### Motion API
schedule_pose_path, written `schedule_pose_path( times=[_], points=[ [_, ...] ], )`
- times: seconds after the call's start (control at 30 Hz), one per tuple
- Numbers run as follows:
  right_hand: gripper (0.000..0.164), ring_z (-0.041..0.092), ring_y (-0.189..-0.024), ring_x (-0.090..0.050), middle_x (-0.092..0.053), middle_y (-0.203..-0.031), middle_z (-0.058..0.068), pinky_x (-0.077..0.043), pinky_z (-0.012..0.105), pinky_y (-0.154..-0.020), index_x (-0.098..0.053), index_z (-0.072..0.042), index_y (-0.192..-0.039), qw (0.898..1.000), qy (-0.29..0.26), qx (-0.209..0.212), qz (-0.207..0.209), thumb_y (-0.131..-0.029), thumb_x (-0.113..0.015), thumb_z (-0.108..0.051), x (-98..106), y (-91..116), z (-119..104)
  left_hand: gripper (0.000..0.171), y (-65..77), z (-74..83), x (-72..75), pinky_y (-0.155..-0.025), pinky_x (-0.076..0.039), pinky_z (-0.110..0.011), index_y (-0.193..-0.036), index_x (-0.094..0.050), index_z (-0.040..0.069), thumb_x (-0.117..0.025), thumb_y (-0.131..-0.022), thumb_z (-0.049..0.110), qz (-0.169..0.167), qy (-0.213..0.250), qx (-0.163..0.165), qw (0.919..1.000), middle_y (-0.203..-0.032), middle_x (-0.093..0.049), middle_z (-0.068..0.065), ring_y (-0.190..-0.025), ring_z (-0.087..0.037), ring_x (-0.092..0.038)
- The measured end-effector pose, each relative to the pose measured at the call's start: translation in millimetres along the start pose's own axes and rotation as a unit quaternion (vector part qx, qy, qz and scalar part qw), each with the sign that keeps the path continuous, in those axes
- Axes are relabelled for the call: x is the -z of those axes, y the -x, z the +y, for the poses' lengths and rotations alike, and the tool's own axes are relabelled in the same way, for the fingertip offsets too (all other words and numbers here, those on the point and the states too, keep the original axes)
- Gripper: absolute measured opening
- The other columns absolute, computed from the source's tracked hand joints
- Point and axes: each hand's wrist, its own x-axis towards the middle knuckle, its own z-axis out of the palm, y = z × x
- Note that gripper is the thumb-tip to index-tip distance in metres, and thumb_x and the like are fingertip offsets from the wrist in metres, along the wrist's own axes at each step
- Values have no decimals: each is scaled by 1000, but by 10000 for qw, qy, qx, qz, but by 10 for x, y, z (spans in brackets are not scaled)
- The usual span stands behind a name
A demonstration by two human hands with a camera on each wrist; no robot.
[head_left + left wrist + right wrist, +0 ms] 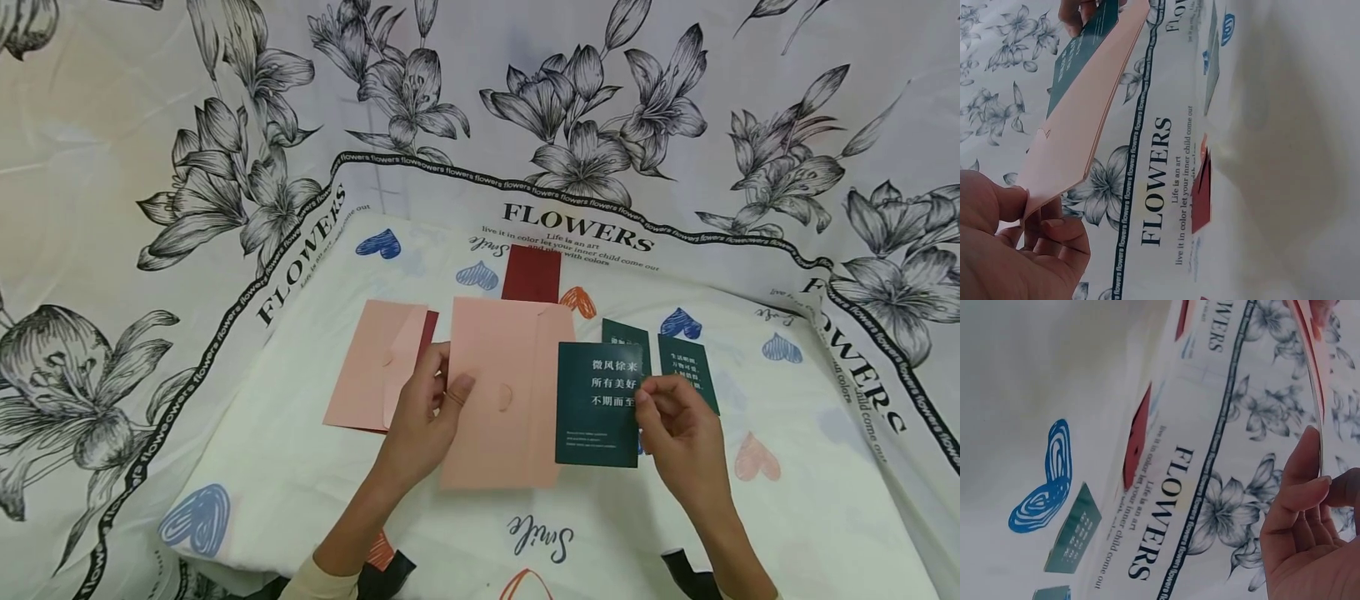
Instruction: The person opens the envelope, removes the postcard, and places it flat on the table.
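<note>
I have one flower-printed sheet point(105, 158) behind everything, and in front of it one white tablecloth point(285, 492) with printed hearts. I count two pink envelopes. The raised envelope point(480, 425) is up off the tablecloth, around the middle between its left and right edges; the flat envelope point(371, 358) lies toward the tablecloth's left edge. Both hands are in my view: the left hand point(431, 412) pinches the raised envelope by its left side, thumb against fingers, and the right hand point(682, 433) pinches one green card by its right side. Green cards come to three. The held green card point(596, 433) overlaps the raised envelope's right side; whether they touch, I can't tell. Two loose green cards point(686, 362) lie toward the tablecloth's right edge, both partly covered from my head camera. Red pieces showing: two, a red card point(531, 275) near the tablecloth's far edge and a red strip point(428, 332) peeking out along the flat envelope's right side
</note>
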Motion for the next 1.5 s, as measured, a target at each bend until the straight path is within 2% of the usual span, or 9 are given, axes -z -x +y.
schedule_pose_path(
  times=[0.3, 0.53, 0.77, 0.9, 1.07, 1.27, 1.5],
  points=[
    [11, 19, -55, -57, -70, -82, 3, -49, 26, -51, -62, -5, -119, 9995, 133, -105, 257, -109, -59, -10, 144, 15, 62, 29, -23, -11, 32, -69, -50, -30, -136, -54, 16, -60, -109, 24, 112, 14, 98, 9999, -103, -56, -7, -73, -21, -61],
    [16, 19, -56, -58, -72, -85, 0, -49, 24, -51, -62, -5, -123, 9992, 86, -126, 377, -107, -61, -7, 225, 28, 111, 29, -34, -13, 47, -65, -57, -32, -137, -53, 18, -60, -110, 24, 46, 357, 235, 9991, -106, -56, -10, -81, -23, -72],
    [15, 17, -54, -57, -72, -83, -3, -47, 24, -50, -62, -5, -122, 9977, 281, -308, 540, -108, -60, -9, 307, 22, 171, 29, -29, -20, 74, -66, -57, -33, -137, -53, 19, -60, -109, 25, 44, 331, 282, 9990, -106, -57, -10, -80, -23, -72],
    [16, 17, -56, -59, -74, -89, -10, -48, 23, -51, -62, -7, -123, 9945, 529, -528, 734, -108, -60, -13, 418, -17, 263, 29, -27, -23, 88, -67, -57, -33, -136, -53, 19, -61, -109, 24, 35, 312, 285, 9991, -107, -57, -9, -81, -23, -73],
    [18, 16, -63, -62, -74, -94, -17, -51, 21, -54, -61, -12, -123, 9877, 805, -1049, 837, -110, -57, -24, 681, -116, 470, 28, -18, -29, 99, -64, -56, -33, -135, -53, 19, -60, -109, 27, 20, 311, 378, 9988, -108, -57, -8, -79, -23, -72],
    [16, 7, -69, -66, -71, -96, -25, -55, 18, -59, -59, -21, -121, 9775, 966, -1685, 825, -110, -55, -32, 1017, -245, 734, 26, -19, -57, 103, -62, -54, -32, -134, -54, 19, -60, -110, 27, -11, 284, 474, 9985, -108, -56, -9, -76, -24, -69],
    [10, -4, -70, -64, -65, -95, -28, -55, 16, -60, -56, -29, -115, 9657, 1180, -2171, 798, -110, -52, -37, 1305, -454, 1043, 28, -26, -69, 94, -61, -57, -35, -137, -53, 20, -59, -110, 26, -83, 330, 501, 9982, -109, -55, -9, -74, -24, -69]
  ],
)
